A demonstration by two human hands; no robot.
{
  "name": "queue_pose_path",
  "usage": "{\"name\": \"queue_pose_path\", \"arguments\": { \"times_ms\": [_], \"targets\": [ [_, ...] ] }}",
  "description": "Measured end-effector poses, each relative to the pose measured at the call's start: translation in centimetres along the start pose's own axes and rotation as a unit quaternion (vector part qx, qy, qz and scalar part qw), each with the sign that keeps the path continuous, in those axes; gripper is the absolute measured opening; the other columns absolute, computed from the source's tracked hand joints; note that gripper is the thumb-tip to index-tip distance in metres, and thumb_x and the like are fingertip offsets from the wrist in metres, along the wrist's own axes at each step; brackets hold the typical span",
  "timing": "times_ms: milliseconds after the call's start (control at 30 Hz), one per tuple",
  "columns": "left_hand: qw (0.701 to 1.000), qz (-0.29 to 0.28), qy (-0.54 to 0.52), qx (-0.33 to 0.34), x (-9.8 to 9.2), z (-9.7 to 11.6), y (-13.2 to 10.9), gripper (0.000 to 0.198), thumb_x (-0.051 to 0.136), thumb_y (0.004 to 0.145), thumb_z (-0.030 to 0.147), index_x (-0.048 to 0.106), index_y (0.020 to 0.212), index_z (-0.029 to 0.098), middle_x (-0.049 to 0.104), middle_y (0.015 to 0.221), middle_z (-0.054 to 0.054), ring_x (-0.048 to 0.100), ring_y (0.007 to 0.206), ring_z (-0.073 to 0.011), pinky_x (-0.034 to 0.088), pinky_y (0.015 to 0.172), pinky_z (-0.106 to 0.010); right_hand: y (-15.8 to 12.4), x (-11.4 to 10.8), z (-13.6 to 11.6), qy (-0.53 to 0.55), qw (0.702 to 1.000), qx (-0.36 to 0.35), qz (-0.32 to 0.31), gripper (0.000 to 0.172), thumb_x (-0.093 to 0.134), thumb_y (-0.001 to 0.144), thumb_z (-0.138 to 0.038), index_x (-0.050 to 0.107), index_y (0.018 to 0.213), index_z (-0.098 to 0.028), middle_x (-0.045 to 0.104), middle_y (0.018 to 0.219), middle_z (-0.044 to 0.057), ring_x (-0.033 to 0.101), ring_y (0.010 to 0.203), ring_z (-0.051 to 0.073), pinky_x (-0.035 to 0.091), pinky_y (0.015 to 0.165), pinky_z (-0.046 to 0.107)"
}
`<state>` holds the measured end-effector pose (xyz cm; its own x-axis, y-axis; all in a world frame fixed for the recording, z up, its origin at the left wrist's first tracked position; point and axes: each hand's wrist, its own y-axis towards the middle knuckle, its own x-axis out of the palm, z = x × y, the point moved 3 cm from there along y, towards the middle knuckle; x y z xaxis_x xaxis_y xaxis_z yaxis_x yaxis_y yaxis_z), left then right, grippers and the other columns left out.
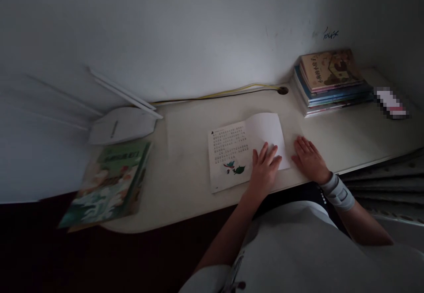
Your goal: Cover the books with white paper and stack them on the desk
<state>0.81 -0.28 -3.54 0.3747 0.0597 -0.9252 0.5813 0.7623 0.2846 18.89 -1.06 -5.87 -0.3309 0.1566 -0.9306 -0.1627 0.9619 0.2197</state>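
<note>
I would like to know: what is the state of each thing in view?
Picture book, open.
Left hand, flat on the right-hand page.
Right hand, flat on the table.
Wristband, fastened.
Green-covered book, closed.
Stacked books, closed.
Router, on or off unclear.
Pixelated item, unclear.

White router (126,125), stacked books (333,77), yellow cable (228,92)

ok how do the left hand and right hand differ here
The left hand rests on the right page of the open book, while the right hand lies on the table beside it. The right hand has a gray wristband at its wrist; the left hand has none. Both are palm down.
</note>
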Motion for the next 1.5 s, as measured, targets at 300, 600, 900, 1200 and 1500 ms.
{"name": "queue_pose_path", "arguments": {
  "times_ms": [300,600,900,1200,1500],
  "targets": [
    [0.999,-0.010,0.045,-0.025,0.7,1.5,1.0,0.032,0.046,0.090,0.016,0.062,0.117,0.021,0.051,0.138,-0.013,0.033,0.137,-0.0334,0.027,0.105,-0.067,-0.1,-0.4,-0.4,-0.034,0.999,-0.003,0.009,0.047,0.034,0.094,-0.026,0.046,0.135,-0.005,0.044,0.142,0.021,0.037,0.136,0.029,0.030,0.110,0.049],
    [0.997,-0.031,0.055,0.042,0.7,3.1,0.0,0.037,0.040,0.093,0.020,0.056,0.126,0.022,0.048,0.142,-0.010,0.033,0.137,-0.0298,0.028,0.105,-0.066,-0.1,-0.8,-0.2,-0.030,0.999,0.004,0.023,0.048,0.029,0.096,-0.027,0.048,0.132,-0.001,0.048,0.139,0.022,0.038,0.135,0.026,0.034,0.109,0.043],
    [0.994,-0.070,0.038,0.073,0.7,3.4,-0.7,0.043,0.029,0.095,0.017,0.048,0.134,0.018,0.047,0.143,-0.010,0.036,0.136,-0.0262,0.019,0.109,-0.067,-0.2,-0.7,-0.5,-0.096,0.995,-0.006,0.014,0.050,0.032,0.096,-0.032,0.048,0.132,0.000,0.046,0.140,0.023,0.041,0.132,0.030,0.033,0.108,0.044],
    [0.985,-0.133,0.038,0.104,-0.5,3.0,-1.3,0.043,0.028,0.095,0.019,0.046,0.135,0.017,0.046,0.143,-0.010,0.035,0.136,-0.0251,0.019,0.109,-0.066,0.7,-1.5,0.8,-0.148,0.987,-0.047,-0.029,0.064,0.032,0.094,-0.051,0.046,0.136,-0.004,0.042,0.143,0.022,0.038,0.133,0.032,0.030,0.108,0.046],
    [0.987,-0.130,0.093,-0.013,-2.2,-0.3,6.0,0.048,0.034,0.096,0.037,0.043,0.137,0.014,0.035,0.150,-0.014,0.043,0.126,-0.0290,0.039,0.098,-0.045,1.3,-1.6,0.7,-0.167,0.984,-0.055,-0.017,0.067,0.029,0.094,-0.054,0.046,0.135,-0.003,0.043,0.142,0.024,0.040,0.132,0.033,0.031,0.106,0.050]
  ]
}}
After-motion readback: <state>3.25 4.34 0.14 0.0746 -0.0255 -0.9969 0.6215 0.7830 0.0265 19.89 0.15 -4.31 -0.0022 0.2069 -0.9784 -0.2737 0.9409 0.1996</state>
